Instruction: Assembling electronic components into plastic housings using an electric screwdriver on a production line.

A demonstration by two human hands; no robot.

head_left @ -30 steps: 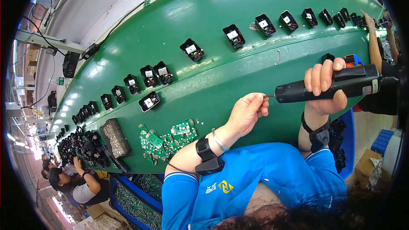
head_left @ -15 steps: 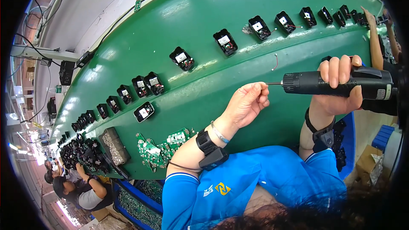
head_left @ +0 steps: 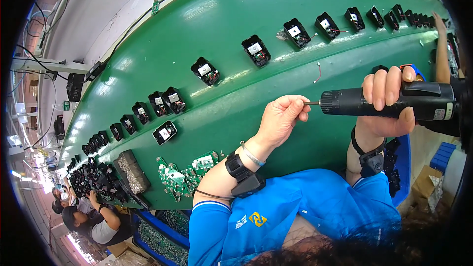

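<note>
A black electric screwdriver [head_left: 345,101] lies level in my right hand [head_left: 389,93], whose fingers wrap round its body. Its thin bit [head_left: 312,103] points left, toward my left hand [head_left: 282,120]. There the thumb and forefinger pinch closed over the bit's tip; whether a small screw is between them is hidden. Beyond my hands, a loose red and white wire [head_left: 318,72] lies on the green bench [head_left: 256,96]. The nearest black housing [head_left: 256,50] in the row holds a white piece and wires.
More black housings line the bench; one [head_left: 164,132] lies apart, nearer me. Green circuit boards [head_left: 185,177] are piled left of my forearm, by a bin of small metal parts [head_left: 131,171]. A blue crate [head_left: 405,167] stands right. Co-workers sit at the left; another's arm [head_left: 441,51] reaches in at the right.
The screwdriver and both my hands have shifted slightly left and a little toward me. The bit's tip now sits between my left fingertips. At the far right, a co-worker's arm has moved.
</note>
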